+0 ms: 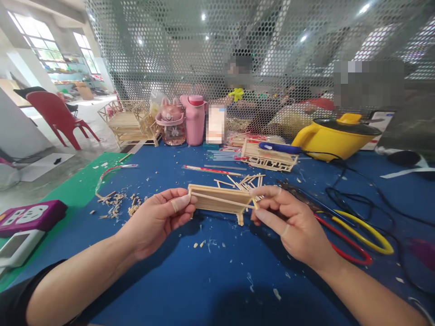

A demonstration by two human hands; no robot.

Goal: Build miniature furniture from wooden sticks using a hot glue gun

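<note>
A small frame built of thin wooden sticks (220,200) is held just above the blue table (210,271). My left hand (159,219) pinches its left end with thumb and fingers. My right hand (288,222) grips its right end, fingers closed round the corner. One short leg of the frame points down between my hands. Loose wooden sticks (246,180) lie on the table just behind the frame.
Red and yellow handled pliers (350,235) lie right of my right hand. Beyond are a yellow pot (335,136), black cables (360,194), another stick frame (268,158), pink bottles (195,120) and a stick model (131,121). Wood scraps (117,203) and a purple power strip (30,216) lie left. Persons sit behind mesh.
</note>
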